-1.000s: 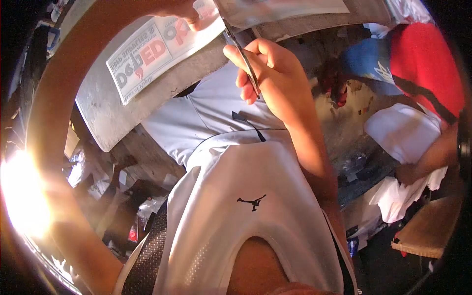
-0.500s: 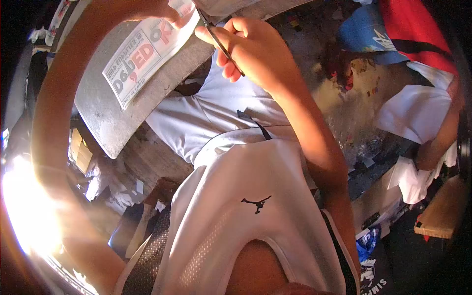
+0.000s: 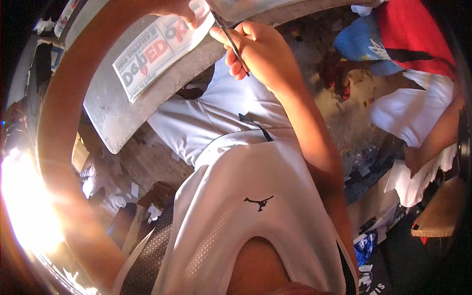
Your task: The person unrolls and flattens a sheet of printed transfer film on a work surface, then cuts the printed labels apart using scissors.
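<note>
A white printed sheet [image 3: 147, 59] with red and black mirrored lettering lies on a grey board [image 3: 112, 123]. My left hand [image 3: 186, 12] reaches in at the top edge, its thumb over the sheet's upper end; its other fingers are mostly out of frame. Just right of the sheet, my right hand [image 3: 260, 54] is closed around a thin dark tool [image 3: 235, 49], which slants up and left toward the sheet's end. Whether it is a blade or scissors I cannot tell.
At the right, a person in red and blue [image 3: 413, 39] handles white cloth [image 3: 408, 110]. A brown board edge [image 3: 437, 211] stands at the lower right. Paper scraps and clutter [image 3: 115, 196] lie at the lower left. A bright light [image 3: 29, 201] glares at the left.
Over the last second the view has shifted. My right hand remains around the tool near the sheet's upper end. The other person's white cloth has changed shape.
</note>
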The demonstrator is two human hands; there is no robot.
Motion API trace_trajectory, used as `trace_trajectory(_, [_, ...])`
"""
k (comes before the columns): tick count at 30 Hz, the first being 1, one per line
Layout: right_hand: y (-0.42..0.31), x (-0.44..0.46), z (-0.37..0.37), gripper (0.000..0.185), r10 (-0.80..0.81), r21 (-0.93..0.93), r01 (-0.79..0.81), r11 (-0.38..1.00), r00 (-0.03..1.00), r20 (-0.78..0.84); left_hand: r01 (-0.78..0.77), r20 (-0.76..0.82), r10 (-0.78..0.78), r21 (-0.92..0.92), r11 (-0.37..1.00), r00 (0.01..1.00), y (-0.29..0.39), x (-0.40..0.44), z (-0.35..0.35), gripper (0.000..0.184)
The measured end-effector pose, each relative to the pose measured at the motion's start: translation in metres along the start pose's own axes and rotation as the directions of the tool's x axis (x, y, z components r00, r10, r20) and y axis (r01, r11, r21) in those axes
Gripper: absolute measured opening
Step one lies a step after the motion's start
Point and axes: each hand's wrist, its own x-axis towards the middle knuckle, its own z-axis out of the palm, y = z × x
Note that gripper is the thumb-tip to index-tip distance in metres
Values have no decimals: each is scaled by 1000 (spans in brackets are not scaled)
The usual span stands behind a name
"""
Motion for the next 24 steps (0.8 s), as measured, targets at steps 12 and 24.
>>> trace_trajectory(12, [0, 2, 4, 41, 6, -3, -6, 1000, 1000, -13, -12, -81, 15, 42, 999, 997, -11, -4, 22, 115])
trace_trajectory(24, [11, 3, 11, 39, -60, 29, 61, 998, 998, -23, 45, -14, -46, -38, 998, 999, -3, -9, 14, 120])
